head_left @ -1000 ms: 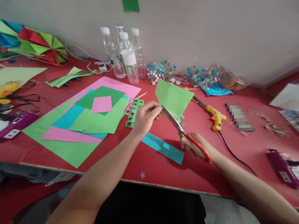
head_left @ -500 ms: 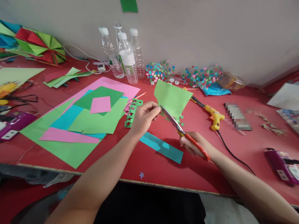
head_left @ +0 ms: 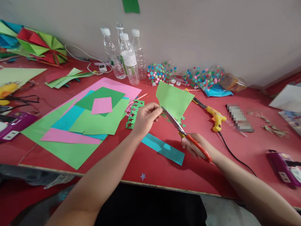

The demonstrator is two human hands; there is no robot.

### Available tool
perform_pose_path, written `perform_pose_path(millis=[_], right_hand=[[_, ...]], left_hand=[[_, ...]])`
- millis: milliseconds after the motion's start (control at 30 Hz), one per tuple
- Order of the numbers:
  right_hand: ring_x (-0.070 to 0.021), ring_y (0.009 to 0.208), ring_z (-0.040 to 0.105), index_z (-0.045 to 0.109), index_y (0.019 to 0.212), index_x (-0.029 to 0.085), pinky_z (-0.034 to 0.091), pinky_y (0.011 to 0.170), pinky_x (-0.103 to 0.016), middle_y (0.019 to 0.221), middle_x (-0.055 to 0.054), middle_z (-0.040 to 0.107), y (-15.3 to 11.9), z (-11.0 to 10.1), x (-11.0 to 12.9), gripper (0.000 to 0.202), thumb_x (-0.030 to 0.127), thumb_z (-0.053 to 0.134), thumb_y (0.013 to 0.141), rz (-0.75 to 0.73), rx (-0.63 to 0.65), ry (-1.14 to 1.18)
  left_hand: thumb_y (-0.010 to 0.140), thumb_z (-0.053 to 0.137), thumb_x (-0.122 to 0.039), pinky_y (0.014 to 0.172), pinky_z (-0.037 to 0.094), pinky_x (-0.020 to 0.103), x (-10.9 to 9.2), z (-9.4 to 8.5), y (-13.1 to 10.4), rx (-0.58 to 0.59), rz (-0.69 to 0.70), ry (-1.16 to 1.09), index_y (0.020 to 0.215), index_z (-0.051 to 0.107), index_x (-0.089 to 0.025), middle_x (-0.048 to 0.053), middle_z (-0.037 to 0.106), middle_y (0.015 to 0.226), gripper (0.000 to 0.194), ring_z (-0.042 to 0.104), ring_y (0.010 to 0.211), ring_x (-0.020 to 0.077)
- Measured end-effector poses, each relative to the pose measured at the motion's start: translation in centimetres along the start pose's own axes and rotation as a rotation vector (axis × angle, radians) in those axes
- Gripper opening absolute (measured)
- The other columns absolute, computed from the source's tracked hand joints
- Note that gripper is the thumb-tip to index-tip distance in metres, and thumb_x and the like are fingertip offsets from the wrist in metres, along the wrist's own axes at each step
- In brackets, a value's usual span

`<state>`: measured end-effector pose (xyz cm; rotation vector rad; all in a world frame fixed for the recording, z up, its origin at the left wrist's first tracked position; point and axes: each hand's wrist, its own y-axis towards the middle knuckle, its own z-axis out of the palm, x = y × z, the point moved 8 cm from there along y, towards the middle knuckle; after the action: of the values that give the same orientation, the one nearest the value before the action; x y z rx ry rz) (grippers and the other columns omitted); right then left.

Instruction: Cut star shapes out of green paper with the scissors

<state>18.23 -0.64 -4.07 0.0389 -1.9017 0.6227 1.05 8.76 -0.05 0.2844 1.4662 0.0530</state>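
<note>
My left hand [head_left: 149, 117] pinches the near corner of a light green sheet of paper [head_left: 174, 98], which stands tilted up above the table. Red-handled scissors [head_left: 196, 146] are in my right hand [head_left: 194, 144], their blades pointing up and left toward my left fingertips along the paper's lower edge. Whether the blades are parted is hard to see. Below my hands lies a blue paper strip [head_left: 164, 149]. Beside my left hand is a green strip with star-shaped holes [head_left: 131, 117]. Small green stars [head_left: 182, 121] lie partly hidden under the sheet.
Layered coloured papers [head_left: 94, 122] cover the left side. Clear plastic bottles [head_left: 129, 59] stand against the wall, near star-covered bottles [head_left: 161, 73]. At right lie a yellow glue gun [head_left: 216, 118] with its cord, a blurred flat object [head_left: 240, 117] and a purple power strip [head_left: 285, 168].
Almost nothing differs. The light green sheet's upper edge has dipped very slightly, and the whole view has shifted a little. Both hands keep their holds.
</note>
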Motion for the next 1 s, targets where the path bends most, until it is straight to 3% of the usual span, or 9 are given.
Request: perform_pose_path(millis=[500,667,800,1000], right_hand=[[-0.0061,0.031,0.038,0.051,0.068,0.018,0.030,0.036,-0.019,0.038,0.007,0.044,0.3,0.0,-0.6,0.049,0.065,0.051,0.082,-0.006,0.029,-0.007],[-0.0057,0.031,0.038,0.052,0.067,0.018,0.030,0.034,-0.018,0.039,0.007,0.044,0.2,-0.1,-0.4,0.049,0.065,0.052,0.082,-0.025,0.051,-0.036],[-0.0058,0.032,0.039,0.053,0.067,0.017,0.032,0.036,-0.019,0.039,0.006,0.044,0.1,0.0,-0.3,0.053,0.067,0.046,0.085,-0.077,0.072,-0.031],[-0.0072,0.034,0.040,0.054,0.075,0.016,0.033,0.037,-0.020,0.042,0.005,0.046,0.0,0.1,-0.2,0.057,0.070,0.041,0.087,-0.114,0.091,-0.015]], left_hand=[[0.081,0.060,-0.026,0.046,0.040,0.019,0.1,0.5,-0.3,0.023,0.036,-0.010,0.063,0.059,-0.018,-0.003,0.054,0.054,0.020,0.050,0.049,0.0065],[0.080,0.062,-0.027,0.044,0.038,0.020,-0.3,-0.9,0.1,-0.117,0.098,-0.055,0.066,0.055,-0.019,-0.004,0.054,0.054,0.018,0.048,0.047,0.0062],[0.079,0.064,-0.028,0.044,0.038,0.020,-0.5,-1.0,0.1,-0.136,0.141,-0.054,0.067,0.055,-0.020,-0.005,0.053,0.053,0.017,0.048,0.047,0.0063],[0.074,0.066,-0.026,0.042,0.039,0.020,0.2,-1.0,-0.2,-0.180,0.072,-0.090,0.071,0.060,-0.019,-0.004,0.057,0.057,0.010,0.050,0.046,0.0063]])
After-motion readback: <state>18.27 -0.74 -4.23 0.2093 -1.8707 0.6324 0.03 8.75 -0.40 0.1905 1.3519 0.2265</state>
